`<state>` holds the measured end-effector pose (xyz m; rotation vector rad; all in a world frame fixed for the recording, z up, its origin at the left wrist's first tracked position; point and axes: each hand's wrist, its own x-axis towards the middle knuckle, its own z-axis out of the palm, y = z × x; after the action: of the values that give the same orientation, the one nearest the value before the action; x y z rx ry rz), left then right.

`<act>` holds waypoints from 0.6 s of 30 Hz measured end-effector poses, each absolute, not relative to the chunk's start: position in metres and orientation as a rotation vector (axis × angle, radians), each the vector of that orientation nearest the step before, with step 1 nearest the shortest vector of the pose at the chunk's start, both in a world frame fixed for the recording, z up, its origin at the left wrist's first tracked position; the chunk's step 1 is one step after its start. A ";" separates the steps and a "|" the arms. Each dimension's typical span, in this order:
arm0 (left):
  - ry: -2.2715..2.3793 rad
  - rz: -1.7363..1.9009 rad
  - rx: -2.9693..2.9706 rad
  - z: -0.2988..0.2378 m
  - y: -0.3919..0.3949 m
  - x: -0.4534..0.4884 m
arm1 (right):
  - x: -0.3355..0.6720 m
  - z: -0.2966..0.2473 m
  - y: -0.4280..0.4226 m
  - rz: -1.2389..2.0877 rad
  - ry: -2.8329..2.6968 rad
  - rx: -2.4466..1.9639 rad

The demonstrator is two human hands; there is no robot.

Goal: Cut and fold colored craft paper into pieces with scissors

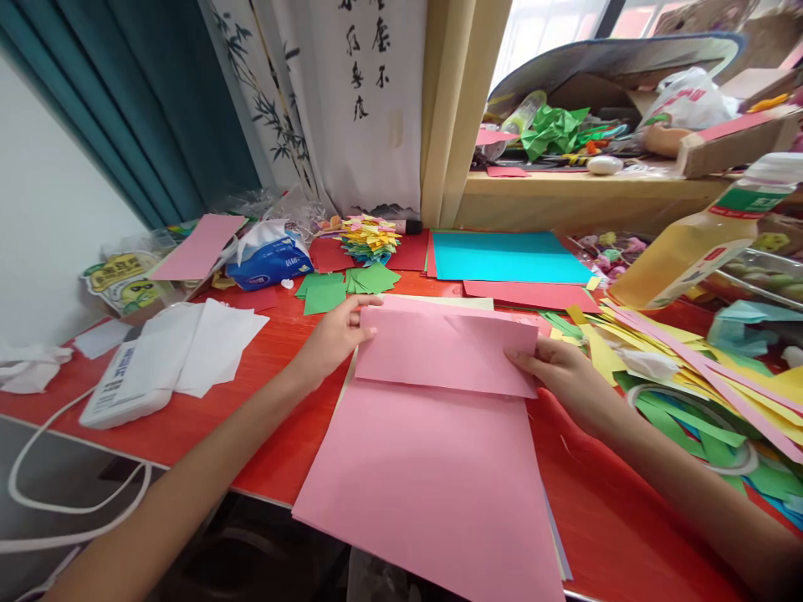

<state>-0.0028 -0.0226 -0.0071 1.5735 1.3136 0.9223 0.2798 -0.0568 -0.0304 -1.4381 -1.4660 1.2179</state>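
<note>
A large pink sheet of paper (432, 477) lies on the red table (276, 435), its far end folded back toward me into a flap (448, 351). My left hand (335, 334) pinches the flap's upper left corner between thumb and fingers. My right hand (561, 376) grips the flap's right edge, fingers closed over the paper. A cream sheet (452, 301) shows just behind the fold.
Green paper squares (345, 284) and a stack of small folded pieces (369, 238) sit behind. A cyan sheet (508, 257), strips of coloured paper (708, 385), a tilted bottle (696, 247), a tissue pack (269, 263) and white papers (188, 343) surround the sheet. A cluttered sill (583, 201) is behind.
</note>
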 end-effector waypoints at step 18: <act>2.091 0.004 2.617 -0.015 0.146 -0.079 | 0.286 -0.040 -0.052 1.458 -1.364 -1.433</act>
<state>-0.0790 0.1460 -0.0150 2.6169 2.0914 0.0038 0.2860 -0.0520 -0.0402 -1.4327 -1.3640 1.4582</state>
